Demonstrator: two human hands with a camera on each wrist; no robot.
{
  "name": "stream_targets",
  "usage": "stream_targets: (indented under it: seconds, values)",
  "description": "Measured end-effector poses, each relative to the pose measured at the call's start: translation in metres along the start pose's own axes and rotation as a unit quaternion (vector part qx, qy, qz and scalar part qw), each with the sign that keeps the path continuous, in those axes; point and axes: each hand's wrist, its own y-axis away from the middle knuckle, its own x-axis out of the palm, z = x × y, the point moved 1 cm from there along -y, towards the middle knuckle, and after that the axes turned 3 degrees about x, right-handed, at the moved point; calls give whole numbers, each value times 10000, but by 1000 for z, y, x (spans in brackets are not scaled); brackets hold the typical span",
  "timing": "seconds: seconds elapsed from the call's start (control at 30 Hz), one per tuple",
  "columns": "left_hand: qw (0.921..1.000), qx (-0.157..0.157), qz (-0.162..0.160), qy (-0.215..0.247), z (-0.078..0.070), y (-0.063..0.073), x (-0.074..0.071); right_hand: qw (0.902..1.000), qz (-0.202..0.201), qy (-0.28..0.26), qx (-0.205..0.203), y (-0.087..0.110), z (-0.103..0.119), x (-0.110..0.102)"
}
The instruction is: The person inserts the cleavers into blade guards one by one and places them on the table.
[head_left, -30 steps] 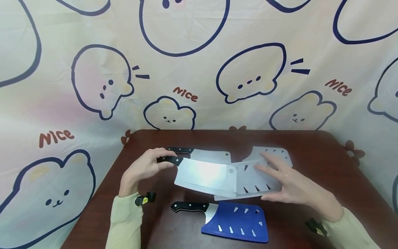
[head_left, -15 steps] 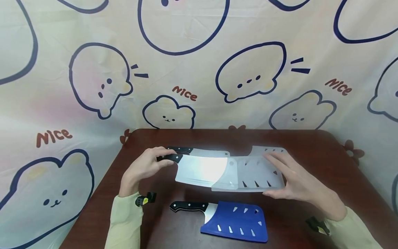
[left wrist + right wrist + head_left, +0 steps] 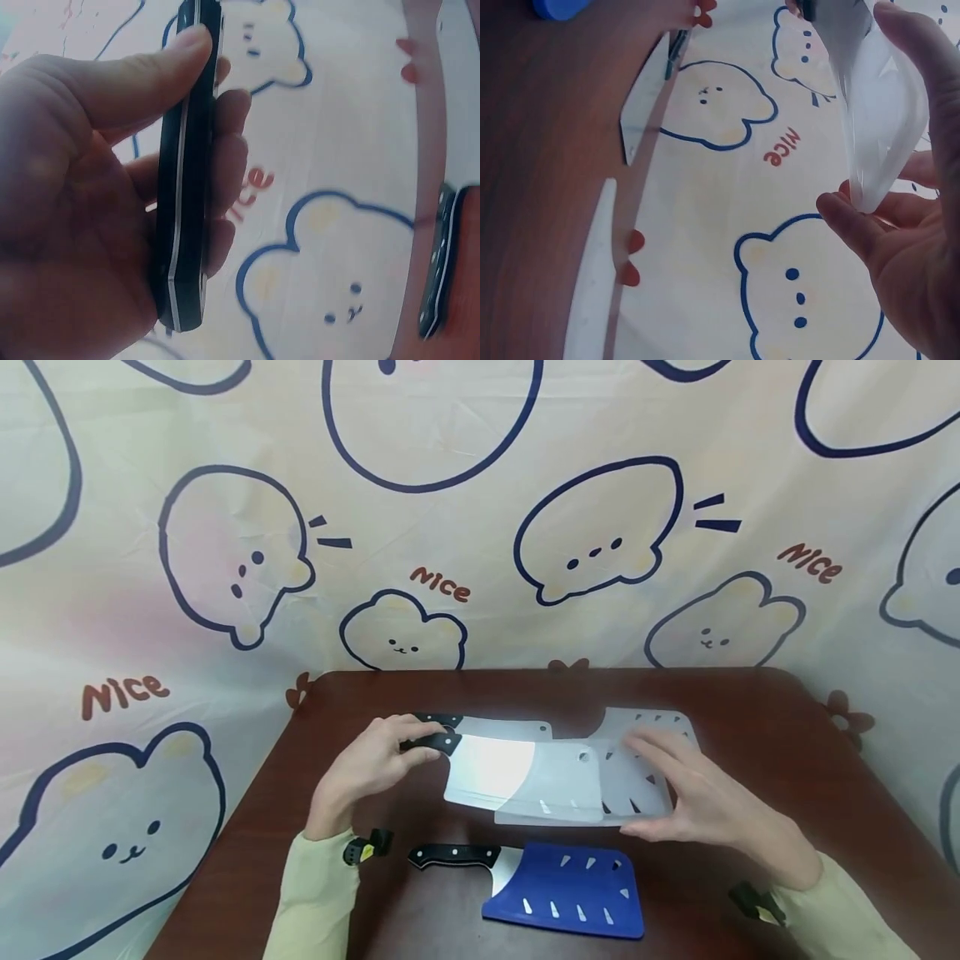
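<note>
My left hand (image 3: 375, 756) grips the black riveted handle of a cleaver (image 3: 476, 768), whose broad blade points right, above the table. In the left wrist view, thumb and fingers wrap that handle (image 3: 184, 187). My right hand (image 3: 701, 793) holds a translucent white blade cover (image 3: 637, 781) by its right end, thumb below and fingers above. The blade's front part, with its round hole, shows through the cover, whose curved mouth crosses the blade. Seen from the right wrist, the cover (image 3: 885, 112) lies between thumb and fingers.
Behind, a second bare cleaver (image 3: 502, 728) lies on the brown table (image 3: 360, 693), and a second white cover (image 3: 618, 720) lies to its right. In front is a cleaver in a blue cover (image 3: 562, 893). A cartoon-printed cloth (image 3: 480, 527) hangs around the table.
The left hand has moved the cleaver to the right, and its blade has slid further into the white cover. The right hand stays near its place, still holding the cover.
</note>
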Motion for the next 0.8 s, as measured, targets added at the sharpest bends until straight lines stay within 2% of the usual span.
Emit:
stream_targets:
  seconds: [0.1, 0.43, 0.57, 0.8]
  values:
    - [10000, -7, 33, -91, -7, -2, 7, 9997, 156, -37, 189, -1, 1, 4]
    - [9982, 407, -127, -420, -29, -7, 18, 9985, 183, -251, 453, -1, 4, 14]
    - [9966, 587, -191, -545, -36, -7, 22, 9990, 118, -195, 394, -1, 6, 17]
    - [9938, 783, -354, -709, -37, -9, 26, 9998, -18, -73, 191, -3, 6, 17]
